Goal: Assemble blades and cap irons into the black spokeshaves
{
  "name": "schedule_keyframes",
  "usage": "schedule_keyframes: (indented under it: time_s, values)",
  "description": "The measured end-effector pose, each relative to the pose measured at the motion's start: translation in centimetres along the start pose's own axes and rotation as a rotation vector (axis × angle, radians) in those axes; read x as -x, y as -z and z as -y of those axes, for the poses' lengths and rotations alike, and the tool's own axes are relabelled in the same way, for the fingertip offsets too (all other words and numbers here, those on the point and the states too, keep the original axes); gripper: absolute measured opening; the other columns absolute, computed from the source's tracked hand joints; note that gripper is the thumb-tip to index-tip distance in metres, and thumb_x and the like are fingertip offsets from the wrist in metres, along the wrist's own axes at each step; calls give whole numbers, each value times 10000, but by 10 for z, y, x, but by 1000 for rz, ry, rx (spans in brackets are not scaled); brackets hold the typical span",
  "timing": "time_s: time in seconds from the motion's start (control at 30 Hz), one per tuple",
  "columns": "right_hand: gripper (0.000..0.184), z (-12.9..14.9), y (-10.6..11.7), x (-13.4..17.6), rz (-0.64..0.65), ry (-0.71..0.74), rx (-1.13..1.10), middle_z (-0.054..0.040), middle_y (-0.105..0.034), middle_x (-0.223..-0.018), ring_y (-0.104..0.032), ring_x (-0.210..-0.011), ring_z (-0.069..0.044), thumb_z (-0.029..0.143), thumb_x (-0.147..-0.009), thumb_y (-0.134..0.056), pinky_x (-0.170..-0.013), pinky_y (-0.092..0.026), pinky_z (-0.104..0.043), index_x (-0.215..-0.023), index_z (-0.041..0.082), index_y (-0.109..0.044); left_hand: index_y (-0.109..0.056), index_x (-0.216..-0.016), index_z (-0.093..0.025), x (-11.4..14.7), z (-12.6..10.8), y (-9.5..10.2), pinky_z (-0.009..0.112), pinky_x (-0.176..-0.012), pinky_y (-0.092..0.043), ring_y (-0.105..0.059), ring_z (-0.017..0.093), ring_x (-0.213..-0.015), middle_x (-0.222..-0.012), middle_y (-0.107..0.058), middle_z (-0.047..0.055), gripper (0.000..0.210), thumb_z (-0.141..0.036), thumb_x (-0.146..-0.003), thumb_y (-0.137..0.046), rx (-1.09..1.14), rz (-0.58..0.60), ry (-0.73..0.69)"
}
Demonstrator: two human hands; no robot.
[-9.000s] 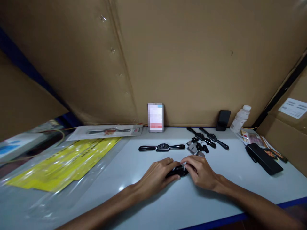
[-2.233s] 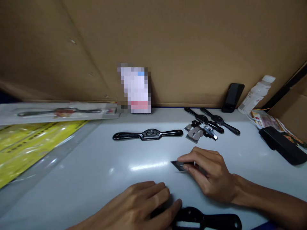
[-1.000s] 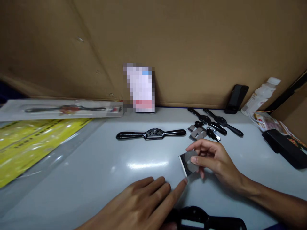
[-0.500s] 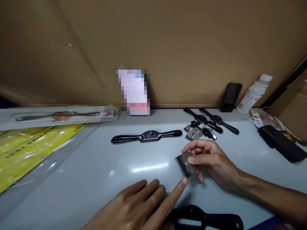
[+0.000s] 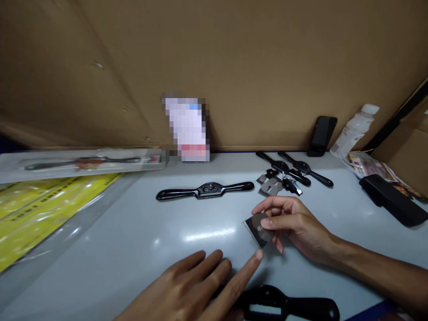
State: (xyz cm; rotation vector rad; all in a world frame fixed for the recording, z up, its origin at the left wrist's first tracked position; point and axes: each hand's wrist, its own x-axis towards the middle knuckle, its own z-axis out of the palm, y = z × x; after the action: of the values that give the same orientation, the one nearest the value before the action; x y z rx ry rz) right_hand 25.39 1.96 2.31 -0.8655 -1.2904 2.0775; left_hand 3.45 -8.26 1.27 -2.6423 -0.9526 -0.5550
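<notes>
My right hand (image 5: 292,225) pinches a spokeshave blade (image 5: 257,236) with a rounded grey cap iron (image 5: 262,226) lying over it, thumb on top. My left hand (image 5: 190,285) is at the bottom middle, curled over one handle of a black spokeshave (image 5: 267,296). Its index finger stretches out to the blade's near corner, seemingly touching it. The spokeshave's open mouth and far handle show; its other handle is mostly hidden by my fingers. A second black spokeshave (image 5: 209,190) lies on the table beyond my hands.
Two more spokeshaves (image 5: 306,168) lie crossed behind a small pile of blades and cap irons (image 5: 272,185). A packaged spokeshave (image 5: 88,162) and yellow plastic packaging (image 5: 50,214) lie left. At the right are a phone (image 5: 322,136), a bottle (image 5: 354,129) and a black object (image 5: 393,200).
The blade in my right hand has tilted slightly, its edge catching more light. My left index fingertip has shifted a little to the right. Otherwise things look the same.
</notes>
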Motion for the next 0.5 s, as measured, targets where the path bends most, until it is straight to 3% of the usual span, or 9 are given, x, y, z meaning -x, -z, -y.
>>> schedule_keyframes:
  time_s: [0.13,0.23,0.33,0.5]
  values:
    - [299,2,2,-1,-82,72,79,59,-592,-686,-536,-510,-99,259,-746,-817,-427,-423,-214,-1002,193,-677,-564,-1363,-95,3,2,-1,346,-674,-544,-733,197,-771,-868,-761,36,448,-281,-1176,-202,11,15,49]
    - [269,7,5,-3,-151,159,187,60,-597,-697,-518,-520,-100,285,-772,-806,-451,-429,-230,-972,208,-643,-629,-1008,-173,3,5,-3,349,-591,-497,-674,196,-656,-796,-716,24,478,-350,-1174,-217,70,50,107]
    - [203,9,4,-1,-104,210,337,27,-619,-742,-525,-597,-109,303,-792,-788,-502,-428,-243,-938,188,-706,-545,-825,-225,1,8,-4,339,-540,-426,-596,181,-563,-703,-642,-18,472,-321,-1172,-240,137,79,109]
    - [129,3,-1,2,34,149,466,28,-633,-733,-560,-672,-118,240,-806,-763,-633,-435,-267,-921,190,-734,-552,-853,-225,2,16,-8,329,-535,-376,-572,172,-565,-719,-634,-20,415,-395,-1162,-335,148,74,65]
